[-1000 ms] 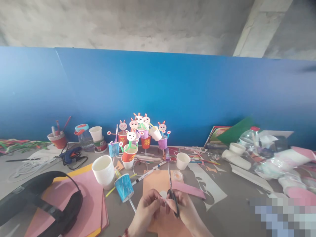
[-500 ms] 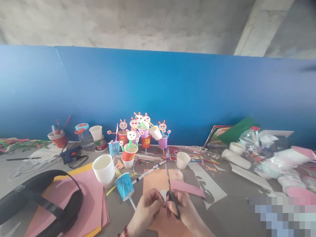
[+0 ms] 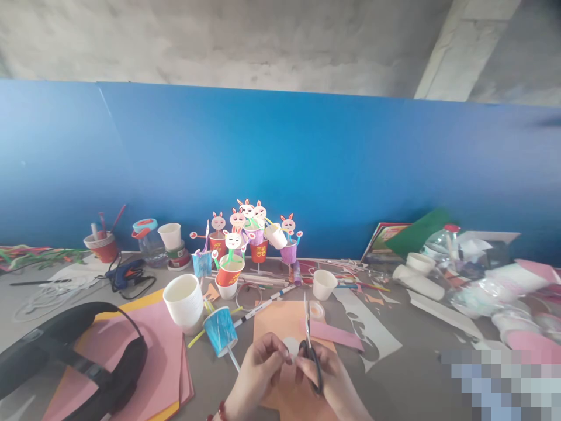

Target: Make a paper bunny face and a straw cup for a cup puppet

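While the right hand [image 3: 329, 368] grips scissors [image 3: 307, 327], the left hand [image 3: 265, 363] is pinched closed, contents unclear. A blue cup [image 3: 221, 331] tilts at the left hand's ten o'clock.

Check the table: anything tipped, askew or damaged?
Yes, two things look askew. The blue cup near the left hand leans, its white stick slanting too; a white cup sits tilted among the rabbit figures. Both look odd beside the upright stack of white cups. No spill shows.
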Available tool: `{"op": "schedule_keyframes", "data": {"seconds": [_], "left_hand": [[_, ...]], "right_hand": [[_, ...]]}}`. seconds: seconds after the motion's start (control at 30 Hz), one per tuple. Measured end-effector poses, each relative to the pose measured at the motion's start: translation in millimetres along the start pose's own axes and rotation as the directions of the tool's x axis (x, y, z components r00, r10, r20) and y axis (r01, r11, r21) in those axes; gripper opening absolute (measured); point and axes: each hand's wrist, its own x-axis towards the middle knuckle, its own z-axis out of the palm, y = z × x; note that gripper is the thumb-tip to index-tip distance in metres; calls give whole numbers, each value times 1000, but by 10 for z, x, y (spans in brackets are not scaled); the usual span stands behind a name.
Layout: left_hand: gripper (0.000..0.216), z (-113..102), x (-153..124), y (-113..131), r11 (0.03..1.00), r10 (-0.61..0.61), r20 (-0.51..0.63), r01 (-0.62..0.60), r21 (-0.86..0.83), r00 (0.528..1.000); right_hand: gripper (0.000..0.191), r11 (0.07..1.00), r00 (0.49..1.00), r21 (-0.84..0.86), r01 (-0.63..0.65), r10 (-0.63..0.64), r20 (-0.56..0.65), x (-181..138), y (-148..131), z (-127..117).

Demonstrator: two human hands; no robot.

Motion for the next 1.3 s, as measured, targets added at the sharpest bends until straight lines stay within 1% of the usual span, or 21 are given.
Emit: {"op": "schedule_keyframes", "data": {"seconds": [0.07,0.17,0.27,0.37,0.47,0.53,0.6,0.67,0.77,0.87,0.93,1.0,1.07,1.17,1.3], "left_hand": [[25,3,6,-7,1000,-4,11,4,16,1000],[26,6,14,-16,998,-6,29,5,57,1000],[24,0,23,-24,994,-10,35,6,106,999],[19,-20,26,-37,988,-4,12,2,157,1000],[13,-45,15,-53,973,61,-35,-52,226,998],[9,-53,-1,-62,932,141,-62,-112,344,988],[10,-51,-22,-68,857,208,-58,-153,491,977],[14,-41,-43,-70,756,237,0,-185,627,971],[27,-28,-60,-89,618,225,146,-257,743,963],[36,-24,-45,-174,526,194,213,-285,801,958],[37,-20,-27,-260,446,174,217,-273,852,961],[38,-13,-18,-338,349,137,180,-217,912,974],[45,-3,-25,-388,263,97,157,-178,948,983],[59,20,-54,-420,174,50,193,-199,964,980],[70,60,-84,-439,38,-100,147,-144,989,984]], "right_hand": [[29,1000,1000,-12,12,-13,-14,19,6,-1],[22,1000,1000,-10,16,-15,16,51,1,12],[15,999,999,-12,31,-31,24,79,-17,9],[13,999,1000,-34,30,-30,-4,117,-45,-46],[16,998,999,-66,19,-22,-50,172,-44,-125],[17,996,997,-88,12,-19,-78,211,-11,-162],[18,993,995,-116,7,-18,-97,246,44,-179],[19,989,994,-151,4,-20,-106,276,108,-184],[20,979,994,-202,-8,-14,-108,316,192,-180],[19,970,995,-243,-26,1,-101,360,246,-160],[18,961,995,-274,-28,-1,-104,393,265,-136],[19,949,993,-315,-28,-8,-114,425,276,-106],[21,932,992,-361,-35,-13,-129,452,283,-79],[23,901,987,-430,-50,-20,-157,476,296,-54],[26,872,985,-486,-60,-26,-169,498,318,-51]]}}
